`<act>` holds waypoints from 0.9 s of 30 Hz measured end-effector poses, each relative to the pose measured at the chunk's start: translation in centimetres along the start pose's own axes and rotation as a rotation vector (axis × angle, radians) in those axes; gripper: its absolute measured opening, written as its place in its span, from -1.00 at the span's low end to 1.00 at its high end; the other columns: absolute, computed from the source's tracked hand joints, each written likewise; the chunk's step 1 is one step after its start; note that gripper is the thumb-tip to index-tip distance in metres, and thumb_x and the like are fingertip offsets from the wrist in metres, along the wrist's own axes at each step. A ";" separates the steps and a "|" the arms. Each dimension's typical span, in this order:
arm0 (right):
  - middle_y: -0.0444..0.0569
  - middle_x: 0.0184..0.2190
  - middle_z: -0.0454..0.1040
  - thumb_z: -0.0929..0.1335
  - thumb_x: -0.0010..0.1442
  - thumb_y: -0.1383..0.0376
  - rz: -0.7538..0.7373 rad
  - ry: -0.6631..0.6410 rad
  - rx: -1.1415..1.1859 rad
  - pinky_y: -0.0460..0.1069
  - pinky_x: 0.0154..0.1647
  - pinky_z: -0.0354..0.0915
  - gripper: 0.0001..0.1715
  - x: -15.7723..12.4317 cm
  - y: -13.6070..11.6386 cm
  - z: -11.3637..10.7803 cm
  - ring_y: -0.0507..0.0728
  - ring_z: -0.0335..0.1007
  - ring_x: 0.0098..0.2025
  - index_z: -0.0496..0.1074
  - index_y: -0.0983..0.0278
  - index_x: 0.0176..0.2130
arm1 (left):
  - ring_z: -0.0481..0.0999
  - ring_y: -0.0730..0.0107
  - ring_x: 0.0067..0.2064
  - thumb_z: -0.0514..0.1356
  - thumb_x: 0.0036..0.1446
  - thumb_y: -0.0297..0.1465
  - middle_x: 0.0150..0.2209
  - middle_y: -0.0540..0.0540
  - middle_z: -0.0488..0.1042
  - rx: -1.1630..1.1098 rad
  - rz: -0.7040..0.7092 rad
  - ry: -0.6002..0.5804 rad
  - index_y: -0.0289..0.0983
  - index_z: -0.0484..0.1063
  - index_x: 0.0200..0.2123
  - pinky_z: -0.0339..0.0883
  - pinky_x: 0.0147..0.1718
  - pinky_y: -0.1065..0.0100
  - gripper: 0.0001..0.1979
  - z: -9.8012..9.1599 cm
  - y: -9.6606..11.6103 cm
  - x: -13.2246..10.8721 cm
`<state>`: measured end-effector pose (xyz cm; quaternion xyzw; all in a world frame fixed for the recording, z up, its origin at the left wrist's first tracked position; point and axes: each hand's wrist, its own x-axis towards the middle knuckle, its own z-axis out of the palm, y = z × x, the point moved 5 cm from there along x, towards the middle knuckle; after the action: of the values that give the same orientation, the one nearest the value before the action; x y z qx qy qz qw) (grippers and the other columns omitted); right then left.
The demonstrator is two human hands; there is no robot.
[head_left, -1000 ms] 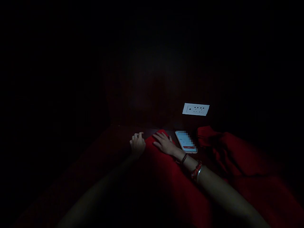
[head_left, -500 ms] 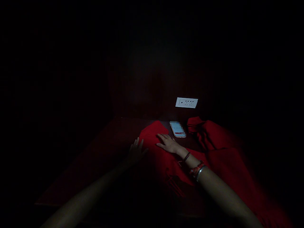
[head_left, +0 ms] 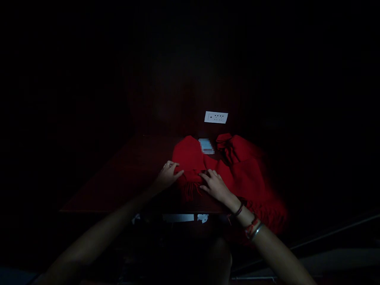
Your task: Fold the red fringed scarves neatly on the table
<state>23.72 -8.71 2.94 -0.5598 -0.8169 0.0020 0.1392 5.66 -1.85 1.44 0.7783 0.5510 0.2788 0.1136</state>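
A red fringed scarf (head_left: 187,153) lies on the dark table, its near end creased across with tassels hanging toward me. At the left end of that crease rests my left hand (head_left: 169,175), fingers bent and thumb apart from them. My right hand (head_left: 217,186) touches the right end of the crease, its fingers spread and thumb apart. Neither hand visibly closes on the cloth. More of the scarf lies bunched to the right, with fringe along its lower edge.
A phone (head_left: 206,146) with a lit, blurred screen lies behind the scarf. A white socket plate (head_left: 216,117) is on the dark wall. The table's front edge (head_left: 97,212) runs below my hands. Deep shadow hides the surroundings.
Both hands have come from lying flat on the scarf to its near edge, which now shows a crease and tassels between them. The view has tilted down, showing below the table.
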 end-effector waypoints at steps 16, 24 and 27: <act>-0.32 -0.71 0.17 0.27 -0.03 0.30 0.450 -0.181 1.112 -0.20 -0.74 -0.01 -0.57 -0.5 1.3 -0.8 -0.12 -0.02 -0.77 0.14 0.24 -0.11 | 0.37 0.51 -0.57 0.00 -0.01 -0.37 -0.48 0.01 0.37 -0.919 -0.592 -0.345 -0.22 0.18 -0.20 0.29 -0.54 0.43 -0.76 -1.8 1.2 -5.8; 0.05 -0.34 0.42 0.27 0.01 0.18 0.302 -0.174 0.418 -0.08 -0.43 0.23 -0.30 -3.0 0.7 -0.2 0.07 0.35 -0.40 0.02 0.32 0.10 | 0.39 0.13 -0.22 0.01 -0.01 -0.21 -0.25 -0.19 0.37 0.263 -0.149 -0.284 -0.21 0.07 0.03 0.25 -0.32 0.20 -0.49 -2.1 2.2 -6.8; 0.09 -0.18 0.38 0.25 0.03 0.28 0.278 -0.090 0.218 -0.03 -0.22 0.19 -0.35 -2.4 -0.1 0.5 0.15 0.31 -0.16 0.02 0.26 0.10 | 0.37 0.19 -0.20 -0.05 0.05 -0.33 -0.20 -0.20 0.31 0.446 -0.081 -0.187 -0.24 0.21 -0.08 0.27 -0.35 0.25 -0.67 -1.4 2.7 -6.2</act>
<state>24.30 -10.90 1.96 -0.6482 -0.7319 0.1350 0.1608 5.52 -8.72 2.00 0.7837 0.6169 0.0723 0.0009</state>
